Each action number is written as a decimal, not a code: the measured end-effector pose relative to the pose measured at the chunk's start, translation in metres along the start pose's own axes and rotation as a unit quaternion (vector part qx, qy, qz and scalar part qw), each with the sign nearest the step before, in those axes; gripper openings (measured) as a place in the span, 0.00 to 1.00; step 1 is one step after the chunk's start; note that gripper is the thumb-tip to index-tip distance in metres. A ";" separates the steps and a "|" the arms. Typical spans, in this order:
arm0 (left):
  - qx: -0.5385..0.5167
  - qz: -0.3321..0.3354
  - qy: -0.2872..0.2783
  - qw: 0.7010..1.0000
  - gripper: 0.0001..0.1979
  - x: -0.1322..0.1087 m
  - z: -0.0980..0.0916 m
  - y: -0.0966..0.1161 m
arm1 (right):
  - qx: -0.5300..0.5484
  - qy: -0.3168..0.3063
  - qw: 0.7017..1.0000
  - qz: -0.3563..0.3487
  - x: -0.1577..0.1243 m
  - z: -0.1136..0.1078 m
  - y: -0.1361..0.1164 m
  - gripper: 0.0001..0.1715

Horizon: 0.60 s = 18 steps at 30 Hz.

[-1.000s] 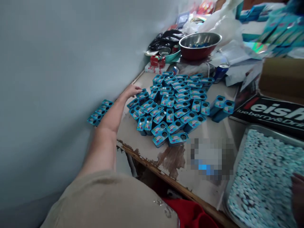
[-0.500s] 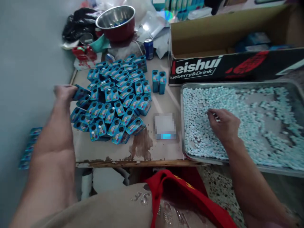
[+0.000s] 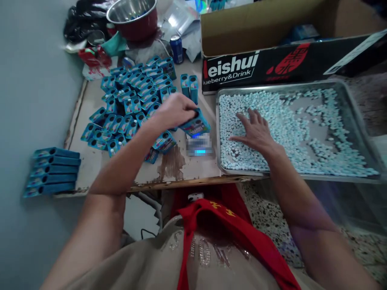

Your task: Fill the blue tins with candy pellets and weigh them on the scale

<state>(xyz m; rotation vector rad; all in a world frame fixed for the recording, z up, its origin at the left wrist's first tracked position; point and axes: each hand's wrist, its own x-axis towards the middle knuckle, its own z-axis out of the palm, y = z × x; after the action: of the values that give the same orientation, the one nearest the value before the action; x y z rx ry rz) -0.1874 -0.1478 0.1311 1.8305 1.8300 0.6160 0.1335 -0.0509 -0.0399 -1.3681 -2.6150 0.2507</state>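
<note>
Blue and glossy, the oblong box [image 3: 198, 125] is clamped in my left grip [image 3: 179, 108], tilted above a pixelated device [image 3: 199, 148] with a bright strip; I cannot tell whether they touch. My left forearm [image 3: 117, 165] slants across the worn, peeling tabletop [image 3: 90, 159], past clustered upright boxes [image 3: 137, 86]. Palm down, my right grip [image 3: 255, 131] spreads its fingers apart over small, pale-aqua pellets [image 3: 288, 139] in a shallow metal tray [image 3: 320, 128].
</note>
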 end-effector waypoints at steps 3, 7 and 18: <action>0.101 -0.006 -0.039 0.994 0.09 0.006 0.051 -0.007 | -0.027 -0.090 0.995 -0.038 -0.007 0.003 -0.003 0.57; 0.153 -0.017 -0.045 0.987 0.06 0.011 0.071 -0.015 | -0.067 -0.097 0.986 -0.118 -0.017 0.001 -0.018 0.38; 0.108 -0.060 0.121 0.985 0.13 -0.073 0.005 -0.042 | 0.422 -0.011 0.895 0.145 -0.007 -0.016 -0.031 0.11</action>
<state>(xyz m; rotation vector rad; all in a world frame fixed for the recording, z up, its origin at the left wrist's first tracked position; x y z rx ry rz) -0.2179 -0.2211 0.1020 1.8282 2.2267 0.6411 0.1170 -0.0728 -0.0175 -1.3600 -1.8655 1.2625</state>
